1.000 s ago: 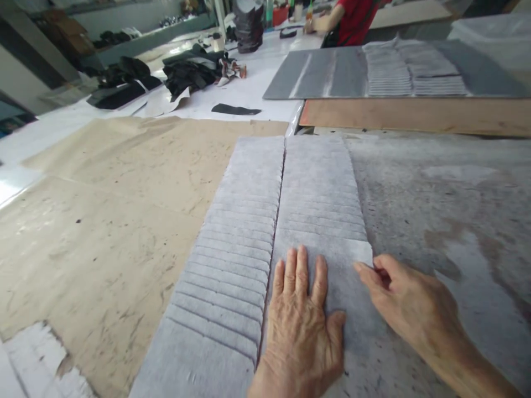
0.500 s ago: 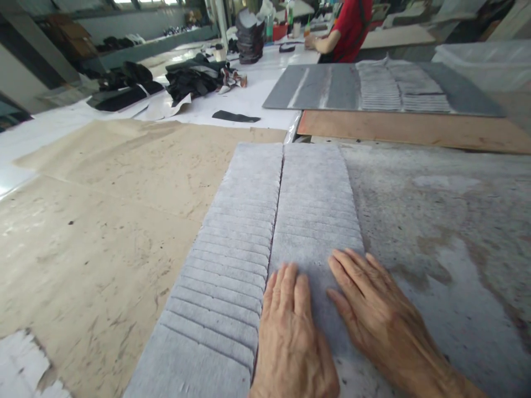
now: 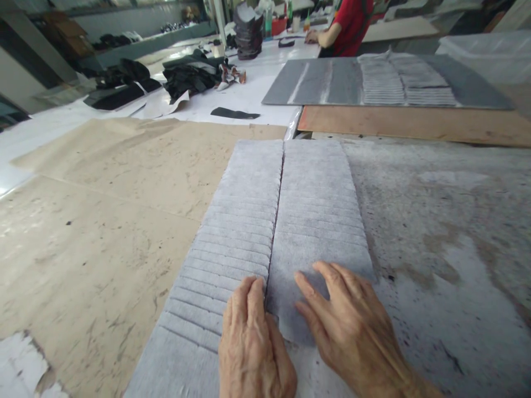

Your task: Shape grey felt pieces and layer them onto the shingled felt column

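Your left hand reaches across the near part of the left row of grey fabric pieces, fingers together and tips at its inner edge, while your right hand spreads its fingers loosely over the right row of grey fabric pieces, gripping nothing that shows. Whether the left fingertips pinch that edge or only press it, you cannot tell from here: the palm is turned down and hides them. A second ago your left hand lies flat on the right row and your right hand pinches the outer edge of its nearest piece; now that edge is released, the piece lies smooth, and your left hand has crossed the narrow gap between the rows. The change suggests, as a judgement, that the piece is down and your attention is passing to the line where the rows meet. Both rows run side by side away from you, their pieces overlapping like shingles, with brown paper to the left and a stained worktop to the right. Farther back, more pleated grey stacks rest on a grey board, near a co-worker in red.
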### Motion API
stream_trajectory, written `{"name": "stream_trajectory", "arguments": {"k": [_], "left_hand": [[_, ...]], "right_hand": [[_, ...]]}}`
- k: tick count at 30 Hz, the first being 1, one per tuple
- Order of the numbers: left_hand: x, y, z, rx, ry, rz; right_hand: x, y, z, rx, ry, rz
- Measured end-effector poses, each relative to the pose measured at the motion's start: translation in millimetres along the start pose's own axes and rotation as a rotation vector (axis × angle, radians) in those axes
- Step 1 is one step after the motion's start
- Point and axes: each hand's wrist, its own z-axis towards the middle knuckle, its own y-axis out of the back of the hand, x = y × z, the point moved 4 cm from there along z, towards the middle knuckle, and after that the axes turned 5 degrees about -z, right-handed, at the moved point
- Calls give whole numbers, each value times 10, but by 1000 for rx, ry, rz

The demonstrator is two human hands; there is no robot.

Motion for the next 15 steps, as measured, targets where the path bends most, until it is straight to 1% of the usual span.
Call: {"name": "stream_trajectory", "arguments": {"k": [2,6,11,15], "left_hand": [[11,-1,-18,11,3,-13],[29,24,-3,51,4,-29],[-111,22,21,73,-106,57],[-194,-7,-57,60,-147,73]], "right_hand": [[39,-2,11,6,-8,20],[66,-12,-11,20,23,37],[54,-21,-47,54,36,-4],[24,-24,-49,84,26,30]]}}
